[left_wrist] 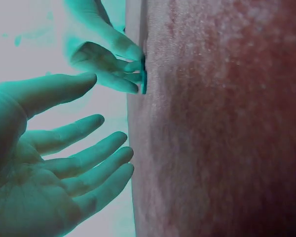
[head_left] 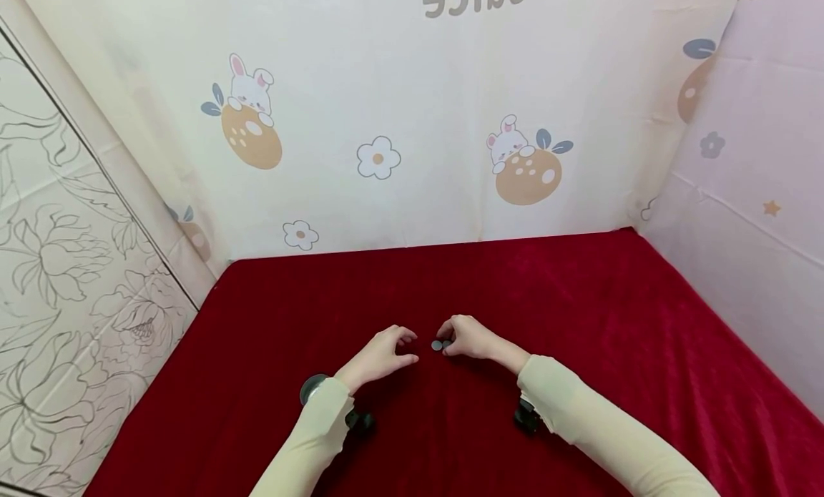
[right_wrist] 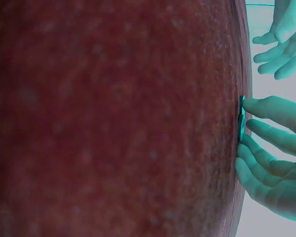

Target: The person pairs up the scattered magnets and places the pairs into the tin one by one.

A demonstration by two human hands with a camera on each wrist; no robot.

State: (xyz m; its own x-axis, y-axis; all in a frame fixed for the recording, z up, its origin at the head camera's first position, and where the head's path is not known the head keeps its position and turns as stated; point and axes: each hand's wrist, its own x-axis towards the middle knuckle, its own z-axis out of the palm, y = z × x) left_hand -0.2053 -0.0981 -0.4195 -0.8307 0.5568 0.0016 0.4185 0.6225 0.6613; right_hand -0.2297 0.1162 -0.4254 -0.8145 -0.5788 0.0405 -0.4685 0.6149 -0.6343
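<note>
Two small grey round discs (head_left: pixel 437 345) lie side by side on the red cloth (head_left: pixel 515 289), near its middle. Over them reaches my right hand (head_left: pixel 473 337), its thumb and index finger on either side of the right-hand disc. In the right wrist view the thumb tip touches a disc (right_wrist: pixel 242 127) lying flat, and the other fingers are spread close to it. My left hand (head_left: pixel 381 353) hovers to the left of the discs, holding nothing. Its palm and parted fingers show in the left wrist view, apart from the disc edge (left_wrist: pixel 144 81).
A pale curtain (head_left: pixel 438 197) printed with rabbits and flowers hangs behind the table's far edge. Another printed curtain (head_left: pixel 740 197) borders the right side, and a floral panel (head_left: pixel 71 268) stands at the left. Dark devices (head_left: pixel 526 417) sit at both wrists.
</note>
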